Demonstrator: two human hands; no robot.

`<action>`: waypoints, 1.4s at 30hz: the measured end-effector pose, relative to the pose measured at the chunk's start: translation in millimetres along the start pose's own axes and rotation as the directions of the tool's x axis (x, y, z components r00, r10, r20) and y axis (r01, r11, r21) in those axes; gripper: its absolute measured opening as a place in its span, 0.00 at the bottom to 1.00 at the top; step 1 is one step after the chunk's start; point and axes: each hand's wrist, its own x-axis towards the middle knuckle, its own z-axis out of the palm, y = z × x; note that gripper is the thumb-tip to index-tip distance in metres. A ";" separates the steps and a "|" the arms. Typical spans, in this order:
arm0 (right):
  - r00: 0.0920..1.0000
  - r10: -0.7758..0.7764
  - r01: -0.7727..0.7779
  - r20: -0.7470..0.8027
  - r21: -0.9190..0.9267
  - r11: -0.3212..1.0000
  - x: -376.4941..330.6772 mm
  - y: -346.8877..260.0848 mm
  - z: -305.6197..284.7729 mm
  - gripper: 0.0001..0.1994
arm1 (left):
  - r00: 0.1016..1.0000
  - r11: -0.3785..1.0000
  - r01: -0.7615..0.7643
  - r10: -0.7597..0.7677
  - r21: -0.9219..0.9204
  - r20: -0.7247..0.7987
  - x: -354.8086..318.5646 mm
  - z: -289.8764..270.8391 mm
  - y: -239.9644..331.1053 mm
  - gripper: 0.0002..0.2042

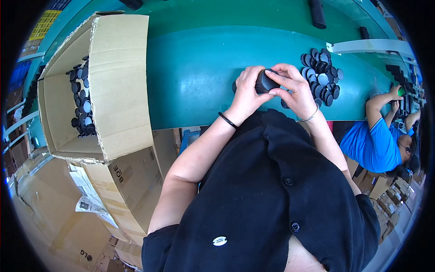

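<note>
Between my two hands, above the near edge of the green table (199,81), is a black ribbed cylinder (266,82) with a rounded end. My left hand (248,87) wraps its left side. The fingers and thumb of my right hand (292,86) press on its right end, hiding part of it. A loose pile of round black discs (322,78), a few of them greyish, lies just right of my right hand. One dark disc (284,104) shows under that hand's wrist side. Beside my left hand's knuckles a dark object (234,87) is mostly hidden.
An open cardboard box (120,81) at the left holds many black discs (82,99). Black cylinders (318,14) stand along the far side. A white metal bar (371,46) crosses at right. A co-worker in a blue shirt (374,145) works further right. Stacked cartons (131,195) stand below left.
</note>
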 end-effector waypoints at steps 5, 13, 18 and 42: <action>1.000 0.025 -0.025 -0.009 0.058 0.998 -1.5 2.0 1.2 0.24 | 1.000 1.000 0.003 -0.003 0.008 -0.009 -0.4 0.0 1.3 0.29; 0.999 -0.035 0.035 0.024 -0.041 0.999 3.3 -2.6 -3.5 0.25 | 1.000 1.000 -0.006 0.006 0.004 -0.014 -1.3 0.1 1.2 0.28; 0.990 -0.073 0.092 0.118 -0.161 0.983 9.7 -8.7 -8.9 0.26 | 1.000 0.999 -0.021 0.021 0.028 -0.014 -0.9 2.1 0.7 0.28; 0.981 0.067 -0.093 0.181 0.139 0.986 11.9 5.4 -11.3 0.26 | 0.997 1.000 -0.019 0.019 -0.007 0.069 -1.8 -5.1 -1.6 0.28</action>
